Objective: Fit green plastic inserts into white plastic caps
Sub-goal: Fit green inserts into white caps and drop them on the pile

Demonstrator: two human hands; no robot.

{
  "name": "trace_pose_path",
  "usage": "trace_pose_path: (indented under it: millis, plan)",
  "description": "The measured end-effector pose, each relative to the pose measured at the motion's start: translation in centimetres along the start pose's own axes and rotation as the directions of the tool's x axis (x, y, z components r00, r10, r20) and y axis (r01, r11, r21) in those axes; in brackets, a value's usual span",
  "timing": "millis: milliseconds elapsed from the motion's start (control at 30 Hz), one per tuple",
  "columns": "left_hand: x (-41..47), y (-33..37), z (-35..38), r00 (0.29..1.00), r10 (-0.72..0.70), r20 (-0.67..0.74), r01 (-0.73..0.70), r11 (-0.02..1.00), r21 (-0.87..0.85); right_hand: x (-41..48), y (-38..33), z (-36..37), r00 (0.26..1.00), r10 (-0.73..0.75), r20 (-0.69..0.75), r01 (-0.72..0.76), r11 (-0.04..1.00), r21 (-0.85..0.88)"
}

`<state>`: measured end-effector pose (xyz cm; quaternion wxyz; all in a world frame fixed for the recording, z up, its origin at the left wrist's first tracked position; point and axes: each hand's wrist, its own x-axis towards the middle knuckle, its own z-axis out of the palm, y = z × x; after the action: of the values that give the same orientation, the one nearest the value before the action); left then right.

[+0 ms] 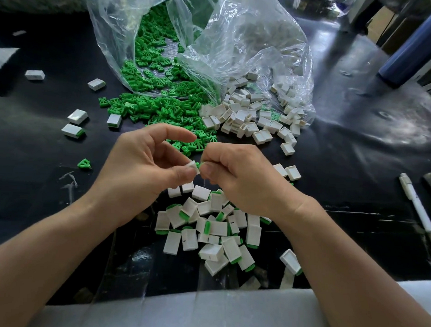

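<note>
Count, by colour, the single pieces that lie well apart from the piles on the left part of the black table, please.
White caps: 5 (two show green at one end)
Green inserts: 1
Total: 6
A pale scrap far back at the left is too blurred to tell, so it is not counted.
</note>
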<state>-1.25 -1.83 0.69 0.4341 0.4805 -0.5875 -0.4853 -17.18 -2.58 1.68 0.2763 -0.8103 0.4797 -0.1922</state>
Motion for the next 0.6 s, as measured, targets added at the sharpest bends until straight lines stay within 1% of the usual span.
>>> trace_pose_path:
  millis: [200, 367, 467, 533, 600]
  plan:
    - [-0.2, -0.09, -0.13, 0.997, 0.07, 0.032, -0.074, 0.984, 0.159, -0.09, -0.19, 0.01, 0.997, -0.043, 0.056, 0.049, 0.992, -0.12]
    - [-0.28, -0.13, -0.29, 0.995, 0.09, 0.053, -0.099, 0.973, 0.208, -0.13, -0.21, 0.0, 0.996, -0.058, 0.073, 0.069, 0.987, -0.146]
    - [-0.43, -0.01, -0.19, 0.991, 0.107, 0.08, -0.125, 0.954, 0.272, -0.14, -0.35, 0.2, 0.991, -0.079, 0.111, 0.101, 0.972, -0.211]
    - [-0.33, 0.01, -0.16, 0.993, 0.092, 0.07, -0.106, 0.965, 0.241, -0.11, -0.34, 0.19, 0.992, -0.077, 0.1, 0.097, 0.973, -0.209]
    - [-0.16, 0.04, -0.22, 0.998, 0.056, 0.043, -0.061, 0.988, 0.141, -0.07, -0.28, 0.06, 0.996, -0.08, 0.044, 0.086, 0.985, -0.148]
